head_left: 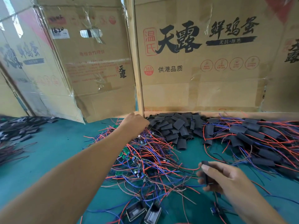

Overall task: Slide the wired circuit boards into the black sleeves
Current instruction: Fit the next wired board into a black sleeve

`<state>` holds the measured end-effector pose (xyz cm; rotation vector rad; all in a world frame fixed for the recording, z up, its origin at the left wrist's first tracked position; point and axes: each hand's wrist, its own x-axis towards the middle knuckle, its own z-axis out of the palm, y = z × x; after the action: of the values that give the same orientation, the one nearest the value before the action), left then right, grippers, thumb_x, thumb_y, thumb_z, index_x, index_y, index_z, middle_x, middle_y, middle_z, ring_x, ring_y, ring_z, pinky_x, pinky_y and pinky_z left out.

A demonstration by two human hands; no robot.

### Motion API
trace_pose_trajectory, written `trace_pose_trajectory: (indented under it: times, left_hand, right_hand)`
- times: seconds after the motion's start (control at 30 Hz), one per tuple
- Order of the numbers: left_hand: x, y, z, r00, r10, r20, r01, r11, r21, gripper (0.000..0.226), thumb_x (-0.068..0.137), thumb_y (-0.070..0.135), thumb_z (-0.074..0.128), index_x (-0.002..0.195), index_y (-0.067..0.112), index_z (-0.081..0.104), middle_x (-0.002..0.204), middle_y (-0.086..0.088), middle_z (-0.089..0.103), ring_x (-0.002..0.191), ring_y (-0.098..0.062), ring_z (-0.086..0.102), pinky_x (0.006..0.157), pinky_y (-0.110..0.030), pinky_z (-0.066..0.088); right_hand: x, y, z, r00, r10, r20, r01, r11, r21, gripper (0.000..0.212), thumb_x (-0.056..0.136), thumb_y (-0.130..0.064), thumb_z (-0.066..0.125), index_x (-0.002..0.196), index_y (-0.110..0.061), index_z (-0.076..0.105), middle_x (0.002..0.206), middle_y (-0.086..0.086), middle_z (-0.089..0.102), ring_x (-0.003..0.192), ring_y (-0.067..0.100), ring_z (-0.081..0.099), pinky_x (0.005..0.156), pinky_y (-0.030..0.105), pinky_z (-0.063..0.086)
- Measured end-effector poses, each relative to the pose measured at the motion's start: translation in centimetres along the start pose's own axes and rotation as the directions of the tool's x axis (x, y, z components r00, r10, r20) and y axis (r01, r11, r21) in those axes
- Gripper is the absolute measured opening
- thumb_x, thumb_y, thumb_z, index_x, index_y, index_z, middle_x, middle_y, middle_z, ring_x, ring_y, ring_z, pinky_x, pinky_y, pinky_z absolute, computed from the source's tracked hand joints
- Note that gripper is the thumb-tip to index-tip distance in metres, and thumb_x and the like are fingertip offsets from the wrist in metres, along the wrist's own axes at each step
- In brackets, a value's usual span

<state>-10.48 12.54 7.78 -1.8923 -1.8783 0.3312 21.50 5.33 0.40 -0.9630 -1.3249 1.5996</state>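
Centrally, a tangle of wired circuit boards (137, 159) lies on the green bench (53, 143), with the pile of black sleeves (174, 126) just above it. Left hand (135, 123) reaches to the pile's edge, fingers hidden. Right hand (223, 177), lower right, pinches one black sleeve (205, 173).

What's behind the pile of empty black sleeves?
A cardboard box stands right behind the sleeve pile, with a wooden post at its left. The box's bottom edge is hidden by the sleeves.
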Motion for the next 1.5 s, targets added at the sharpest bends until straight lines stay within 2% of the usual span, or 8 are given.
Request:
trace_pose_trajectory:
  times: [0.23,0.33,0.43,0.53,0.77,0.9,1.27,1.5]
  left_hand:
    - [-3.2,-3.0,-4.6,0.880,-0.407,-0.246,0.199,0.785,-0.586,0.018,0.098,0.024,0.057,0.112,0.024,0.068,0.097,0.001,0.073,0.074,-0.015,0.063,0.069,-0.027,0.047]
    - [-6.6,-0.8,-5.8,0.800,-0.593,-0.091,0.023,0.182,-0.983,0.007,0.095,0.018,0.065,0.095,0.019,0.072,0.086,0.005,0.076,0.073,-0.010,0.066,0.068,-0.024,0.048]
    - [-10.5,3.5,-5.4,0.905,-0.409,0.119,-0.126,-0.524,-0.842,0.010,0.097,0.013,0.061,0.100,0.007,0.069,0.102,-0.014,0.076,0.088,-0.022,0.070,0.074,-0.029,0.057]
    - [-12.6,7.2,-4.0,0.943,-0.304,0.134,-0.165,-0.779,-0.606,0.026,0.094,0.015,0.060,0.114,-0.002,0.061,0.110,-0.019,0.072,0.091,-0.024,0.070,0.080,-0.030,0.059]
    - [-13.0,9.9,-2.6,0.910,-0.400,0.108,-0.302,-0.818,-0.490,0.022,0.092,0.014,0.058,0.111,0.005,0.061,0.114,-0.016,0.071,0.094,-0.022,0.069,0.083,-0.027,0.057]
    - [-13.2,9.0,-2.4,0.879,-0.467,0.091,-0.370,-0.792,-0.486,0.019,0.096,0.012,0.054,0.112,0.005,0.060,0.112,-0.013,0.071,0.092,-0.020,0.069,0.084,-0.027,0.056]
    - [-13.5,9.3,-2.6,0.893,-0.449,0.029,-0.391,-0.807,-0.443,0.017,0.098,0.010,0.050,0.113,0.007,0.058,0.114,-0.011,0.070,0.094,-0.020,0.068,0.083,-0.025,0.056]
    - [-13.8,9.7,-3.1,0.929,-0.370,0.017,-0.320,-0.825,-0.466,0.027,0.093,0.012,0.054,0.117,0.005,0.064,0.099,-0.009,0.069,0.084,-0.019,0.067,0.078,-0.025,0.056]
  right_hand:
    - [-0.2,-0.4,0.0,1.000,0.009,0.022,-0.010,1.000,0.008,0.022,0.079,-0.019,0.071,0.091,-0.001,0.073,0.083,0.020,0.072,0.068,0.024,0.067,0.052,0.027,0.054]
    - [-0.4,-0.6,0.2,1.000,-0.003,-0.001,0.003,1.000,-0.005,0.015,0.088,-0.011,0.066,0.094,0.002,0.071,0.084,0.021,0.071,0.067,0.023,0.066,0.054,0.029,0.055]
    - [-0.6,-0.7,0.2,1.000,-0.009,-0.016,0.008,1.000,-0.027,0.013,0.090,-0.009,0.064,0.095,0.002,0.070,0.084,0.021,0.071,0.066,0.023,0.065,0.055,0.030,0.055]
    - [-0.8,-0.8,0.3,0.999,-0.034,-0.015,0.033,0.996,-0.084,0.012,0.091,-0.013,0.064,0.097,-0.004,0.070,0.086,0.017,0.072,0.069,0.022,0.067,0.059,0.029,0.057]
    - [-1.5,-1.5,-0.4,0.943,-0.303,0.141,0.322,0.709,-0.627,0.026,0.085,-0.028,0.071,0.102,-0.046,0.062,0.097,-0.037,0.065,0.089,-0.014,0.062,0.075,-0.001,0.038]
    - [-1.9,-1.7,-0.4,0.912,-0.262,0.316,0.406,0.468,-0.785,0.019,0.086,-0.036,0.068,0.096,-0.048,0.058,0.090,-0.033,0.065,0.086,-0.011,0.060,0.075,0.006,0.042]
    - [-3.5,0.5,3.2,0.911,-0.246,0.331,0.406,0.674,-0.617,0.013,0.082,-0.035,0.071,0.094,-0.035,0.066,0.090,-0.021,0.070,0.080,0.000,0.068,0.078,0.022,0.053]
    - [-2.3,0.1,1.6,0.933,-0.333,0.135,0.305,0.535,-0.788,0.012,0.082,-0.033,0.070,0.091,-0.028,0.065,0.080,-0.013,0.071,0.070,0.003,0.064,0.073,0.020,0.049]
